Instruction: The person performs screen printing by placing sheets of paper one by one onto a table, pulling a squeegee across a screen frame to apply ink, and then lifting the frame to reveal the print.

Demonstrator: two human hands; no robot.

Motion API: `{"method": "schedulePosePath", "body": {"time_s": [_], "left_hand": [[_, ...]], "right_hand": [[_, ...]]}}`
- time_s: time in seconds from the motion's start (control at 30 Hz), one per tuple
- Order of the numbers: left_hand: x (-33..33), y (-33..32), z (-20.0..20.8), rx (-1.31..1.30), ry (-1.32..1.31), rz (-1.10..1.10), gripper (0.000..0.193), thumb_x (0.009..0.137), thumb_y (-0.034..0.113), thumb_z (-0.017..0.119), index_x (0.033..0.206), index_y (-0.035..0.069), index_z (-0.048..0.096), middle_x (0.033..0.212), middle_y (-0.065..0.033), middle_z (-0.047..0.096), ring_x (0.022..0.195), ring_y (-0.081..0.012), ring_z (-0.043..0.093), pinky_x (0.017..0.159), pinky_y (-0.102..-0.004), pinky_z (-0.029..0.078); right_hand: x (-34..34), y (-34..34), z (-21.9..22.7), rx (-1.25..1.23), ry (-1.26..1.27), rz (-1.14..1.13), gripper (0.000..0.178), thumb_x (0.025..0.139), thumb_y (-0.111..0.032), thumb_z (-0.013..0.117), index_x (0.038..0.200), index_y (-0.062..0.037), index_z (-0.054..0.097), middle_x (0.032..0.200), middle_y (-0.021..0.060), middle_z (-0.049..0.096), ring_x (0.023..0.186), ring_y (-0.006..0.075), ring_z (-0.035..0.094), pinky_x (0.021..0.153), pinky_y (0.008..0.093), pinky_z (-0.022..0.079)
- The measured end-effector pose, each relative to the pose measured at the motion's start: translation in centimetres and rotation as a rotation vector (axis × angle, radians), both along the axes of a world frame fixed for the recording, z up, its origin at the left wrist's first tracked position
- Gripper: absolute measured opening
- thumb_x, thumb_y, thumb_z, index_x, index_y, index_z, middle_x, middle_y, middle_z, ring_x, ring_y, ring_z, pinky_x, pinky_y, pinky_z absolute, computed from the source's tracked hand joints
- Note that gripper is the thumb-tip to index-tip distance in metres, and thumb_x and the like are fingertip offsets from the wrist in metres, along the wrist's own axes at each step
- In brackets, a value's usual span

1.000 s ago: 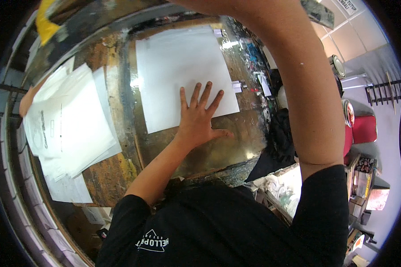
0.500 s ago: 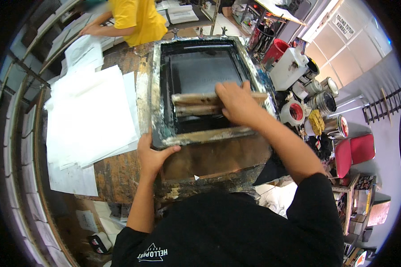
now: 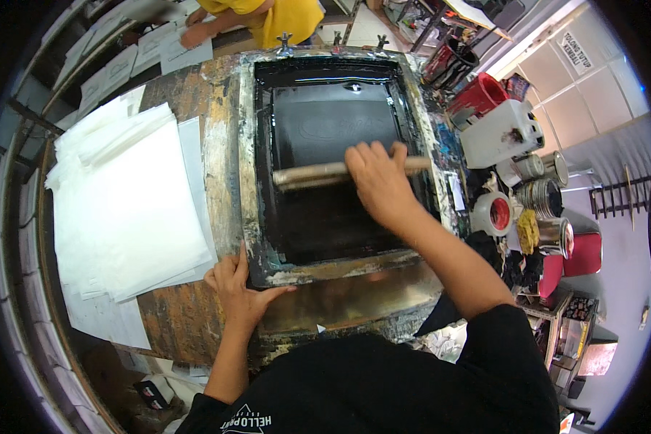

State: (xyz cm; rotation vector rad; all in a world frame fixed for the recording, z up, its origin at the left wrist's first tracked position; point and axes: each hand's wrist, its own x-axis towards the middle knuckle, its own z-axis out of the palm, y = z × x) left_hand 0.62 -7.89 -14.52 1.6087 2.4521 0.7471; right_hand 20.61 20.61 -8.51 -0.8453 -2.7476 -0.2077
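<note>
A screen printing frame (image 3: 249, 181) lies on the worktable, its mesh (image 3: 333, 126) covered in wet black ink. My right hand (image 3: 380, 177) is closed over the wooden handle of a squeegee (image 3: 307, 173), which lies crosswise over the middle of the screen. The squeegee's lower edge is hard to make out. My left hand (image 3: 242, 289) grips the frame's near left corner, thumb along the front edge and a finger up the left side. Under the frame's front edge shows a brown, shiny board (image 3: 347, 300).
Left of the frame sits a stack of white paper (image 3: 123, 210). A person in a yellow shirt (image 3: 289, 22) reaches over sheets (image 3: 186, 50) at the far left. Along the right stand a red bucket (image 3: 479, 95), a white jerrycan (image 3: 500, 134) and several paint cans (image 3: 539, 195).
The squeegee has moved away from the frame's front edge and its handle looks tilted differently. My left hand stays at the corner. The person in yellow has shifted right; the whole view has shifted.
</note>
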Motion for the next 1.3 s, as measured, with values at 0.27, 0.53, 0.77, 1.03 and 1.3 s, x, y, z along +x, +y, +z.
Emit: {"method": "schedulePosePath", "body": {"time_s": [0.27, 0.53, 0.77, 1.03, 1.3], "left_hand": [[-0.4, -0.2, -0.2, 0.061, -0.007, -0.016, 0.133, 0.048, 0.083, 0.088, 0.149, 0.0, 0.062, 0.101, -0.0062, 0.056, 0.1, -0.0253, 0.049, 0.096, -0.0442, 0.029], [-0.2, -0.6, 0.2, 0.095, -0.045, 0.001, 0.125, 0.053, 0.066, 0.098, 0.152, -0.001, 0.06, 0.115, -0.0156, 0.069, 0.104, -0.0305, 0.056, 0.098, -0.0459, 0.04], [1.2, 0.6, 1.4, 0.332, -0.238, -0.027, 0.117, 0.062, 0.043, 0.103, 0.155, -0.005, 0.052, 0.122, -0.0151, 0.075, 0.103, -0.0267, 0.068, 0.103, -0.0413, 0.046], [2.0, 5.9, 10.5, 0.859, -0.737, -0.033, 0.098, 0.091, 0.036, 0.091, 0.16, -0.01, 0.04, 0.143, -0.0171, 0.062, 0.124, -0.0212, 0.063, 0.109, -0.0359, 0.05], [-6.3, 25.1, 2.1, 0.512, -0.334, -0.011, 0.028, 0.103, 0.03, 0.075, 0.108, 0.003, 0.069, 0.094, -0.0116, 0.065, 0.083, -0.0303, 0.064, 0.077, -0.0379, 0.052]], "right_hand": [[-7.3, 15.3, -2.6, 0.102, 0.018, 0.019, 0.051, 0.078, -0.004, 0.077, 0.122, -0.009, 0.053, 0.113, 0.008, 0.061, 0.115, 0.03, 0.06, 0.098, 0.0551, 0.038], [-7.4, 14.9, 3.0, -0.022, -0.217, 0.014, 0.057, 0.082, -0.01, 0.078, 0.132, -0.0091, 0.05, 0.123, 0.0093, 0.063, 0.12, 0.0314, 0.061, 0.098, 0.0573, 0.041], [4.8, -4.5, 5.7, -0.102, -0.054, 0.176, 0.049, 0.078, -0.005, 0.074, 0.122, -0.0067, 0.053, 0.11, 0.0109, 0.059, 0.109, 0.0331, 0.059, 0.094, 0.0532, 0.04], [4.4, -8.3, 16.0, 0.181, 0.227, -0.003, 0.049, 0.081, -0.04, 0.083, 0.114, -0.0109, 0.061, 0.102, 0.0083, 0.06, 0.105, 0.0282, 0.059, 0.097, 0.0533, 0.038], [-0.7, 1.6, 25.5, 0.301, 0.435, 0.08, 0.06, 0.108, -0.057, 0.049, 0.081, -0.005, 0.063, 0.068, 0.0085, 0.061, 0.063, 0.0237, 0.058, 0.065, 0.0401, 0.048]]}}
